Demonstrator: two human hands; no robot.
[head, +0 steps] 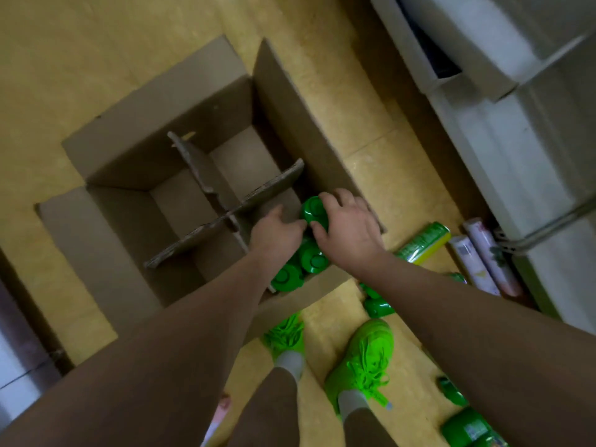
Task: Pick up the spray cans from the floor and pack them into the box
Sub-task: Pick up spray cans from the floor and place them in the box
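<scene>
An open cardboard box [129, 156] with a cross-shaped divider [225, 201] stands on the floor. Its near-right compartment holds upright spray cans with green caps [314, 261]. My right hand [346, 227] grips the green cap of the farthest can [312, 208] from above. My left hand [275, 230] rests beside it over the same compartment, fingers bent against the cans; what it holds is hidden. More green spray cans lie on the floor at the right [422, 243], by my foot [377, 306] and at the lower right [464, 427].
White and pink cans [483, 256] lie against a white cabinet [516, 140] along the right. My green shoes [364, 359] stand just in front of the box. A dark edge runs along the left [19, 317]. The floor is yellow tile.
</scene>
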